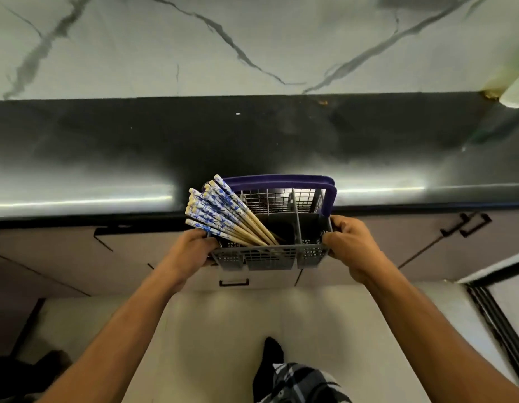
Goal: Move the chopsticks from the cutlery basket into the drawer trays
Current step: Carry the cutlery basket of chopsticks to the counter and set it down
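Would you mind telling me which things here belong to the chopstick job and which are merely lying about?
For the job:
- chopsticks, leaning in the basket
- cutlery basket
- left hand and right hand, gripping its ends

Lying about:
- black counter
- pale object at its right end
- closed drawer fronts below

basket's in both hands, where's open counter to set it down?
Bare black countertop runs left and right behind the cutlery basket, back to the marble wall. Only the far right corner is taken, by a pale blurred object. Left hand and right hand grip the basket's ends; chopsticks fan left.
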The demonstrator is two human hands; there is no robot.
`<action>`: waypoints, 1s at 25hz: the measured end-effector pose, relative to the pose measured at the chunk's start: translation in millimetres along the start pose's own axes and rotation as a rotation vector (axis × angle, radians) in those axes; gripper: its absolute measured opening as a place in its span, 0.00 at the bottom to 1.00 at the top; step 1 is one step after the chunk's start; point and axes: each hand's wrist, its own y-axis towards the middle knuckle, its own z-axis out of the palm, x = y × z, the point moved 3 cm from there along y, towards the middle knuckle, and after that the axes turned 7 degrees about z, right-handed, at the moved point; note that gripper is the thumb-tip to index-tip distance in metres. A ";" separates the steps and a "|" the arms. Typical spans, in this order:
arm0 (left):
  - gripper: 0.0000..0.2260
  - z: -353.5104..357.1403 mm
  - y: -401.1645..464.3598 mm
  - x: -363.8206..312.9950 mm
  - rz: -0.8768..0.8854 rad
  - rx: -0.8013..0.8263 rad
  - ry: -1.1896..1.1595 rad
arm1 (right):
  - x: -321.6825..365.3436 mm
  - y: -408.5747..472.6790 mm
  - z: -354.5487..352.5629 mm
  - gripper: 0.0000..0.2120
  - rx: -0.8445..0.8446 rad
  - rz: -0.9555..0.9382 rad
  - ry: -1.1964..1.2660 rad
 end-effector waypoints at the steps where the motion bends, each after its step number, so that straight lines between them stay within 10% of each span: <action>1: 0.11 -4.5 20.4 -10.6 0.008 -0.011 0.020 | 16.5 20.2 -0.4 0.15 0.010 -0.012 0.001; 25: 0.11 -56.3 351.4 -128.2 -0.087 0.094 -0.041 | 182.9 328.8 32.9 0.13 -0.045 -0.099 -0.112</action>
